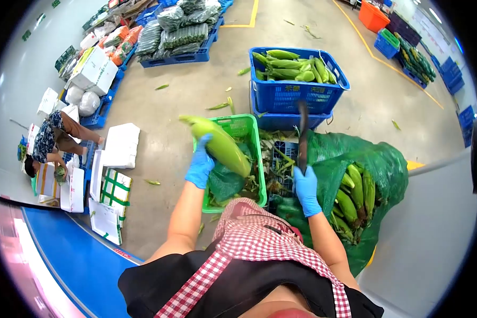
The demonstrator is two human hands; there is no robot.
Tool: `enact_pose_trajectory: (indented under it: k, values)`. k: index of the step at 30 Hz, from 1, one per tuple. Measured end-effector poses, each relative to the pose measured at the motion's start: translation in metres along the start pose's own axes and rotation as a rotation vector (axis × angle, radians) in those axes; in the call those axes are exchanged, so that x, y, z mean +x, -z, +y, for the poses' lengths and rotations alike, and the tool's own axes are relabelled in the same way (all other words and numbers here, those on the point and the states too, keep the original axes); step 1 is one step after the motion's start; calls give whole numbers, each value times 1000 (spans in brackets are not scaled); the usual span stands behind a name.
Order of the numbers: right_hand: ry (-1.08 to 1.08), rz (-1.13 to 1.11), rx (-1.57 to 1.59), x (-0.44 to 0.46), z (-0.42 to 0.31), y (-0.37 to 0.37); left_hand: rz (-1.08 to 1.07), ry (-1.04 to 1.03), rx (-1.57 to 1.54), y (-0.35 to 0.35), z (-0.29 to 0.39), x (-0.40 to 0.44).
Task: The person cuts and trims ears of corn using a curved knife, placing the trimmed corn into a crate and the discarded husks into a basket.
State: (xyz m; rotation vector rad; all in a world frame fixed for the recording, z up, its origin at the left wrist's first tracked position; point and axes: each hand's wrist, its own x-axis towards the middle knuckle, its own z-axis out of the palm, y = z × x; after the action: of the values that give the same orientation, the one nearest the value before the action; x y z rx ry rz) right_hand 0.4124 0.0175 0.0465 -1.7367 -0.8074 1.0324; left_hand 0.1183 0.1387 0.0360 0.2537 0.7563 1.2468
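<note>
Left hand (200,163): I am viewing it from above through the head camera; it is wearing a blue glove and gripping one ear of corn (223,146). Its fingers are closing against the husk, some tips hiding behind it.

Ear of corn: green, husk on; it is tilting across the near-left part of the green crate (261,177), its upper end blurring past the rim. I am not managing to judge its height above the crate.

Right hand (306,191): blue glove, fingers curling round the near end of a long dark tool (303,138); I cannot tell each finger apart. The tool is pointing forward, away from the body.

Green crate: it is holding dark green netting (225,183) and husk scraps.

Dark slatted crate (287,151): it is standing just right of the green crate, with trimmings lying over it.

Blue crate (297,98): it is resting on another blue crate (291,123) and holding husked-on ears.

Green mesh sack (389,167): it is lying open beside the right hand, showing more ears (355,199).
</note>
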Motion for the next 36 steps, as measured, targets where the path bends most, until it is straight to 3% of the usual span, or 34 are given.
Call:
enact_pose_trajectory:
  k: [3, 4, 7, 8, 9, 10, 11, 12, 14, 17, 20, 22, 23, 24, 25, 29, 32, 36]
  values:
    - [400, 83, 370, -16, -88, -16, -245, 197, 1013, -35, 6, -11]
    - [534, 116, 491, -17, -99, -22, -271, 118, 1303, -40, -2, -9]
    - [680, 80, 495, -9, -73, -48, -325, 355, 1527, -30, -13, 17]
    - [800, 232, -88, 1, -29, -56, -342, 401, 1551, -18, -17, 33]
    - [661, 92, -347, -8, -4, -63, -356, 445, 1571, -11, -20, 41]
    - [310, -181, -811, -5, 35, -67, -288, 485, 1546, -28, -9, 31]
    - [261, -484, -955, -8, 69, -55, -213, 542, 1529, -24, -7, 33]
    - [28, -610, -1007, -2, 123, -50, -137, 595, 1522, -17, 1, 37]
    - [-97, -421, -863, -11, 147, -34, -102, 634, 1387, 5, 9, 54]
    - [-371, -411, -491, -15, 85, -4, -65, 643, 933, 13, -13, 84]
    - [-335, -285, -504, -10, 123, 15, 2, 558, 366, -40, -39, 141]
    - [-442, -226, -369, -24, 120, 28, -9, 430, 49, -89, -57, 208]
    - [-496, -200, -293, -34, 114, 36, -250, 346, -75, -100, -74, 252]
    - [-547, -169, -215, -41, 112, 43, -318, 213, -12, -128, -83, 267]
    - [-554, -103, -146, -51, 117, 49, -111, 165, 38, -159, -96, 268]
    - [-348, 189, -242, -93, 175, 73, -283, 304, 515, -234, -176, 195]
    - [-521, 340, -52, -137, 172, 96, -549, 655, 913, -223, -278, 137]
    - [-486, 819, 123, -192, 196, 106, -969, 734, 1176, -201, -425, 54]
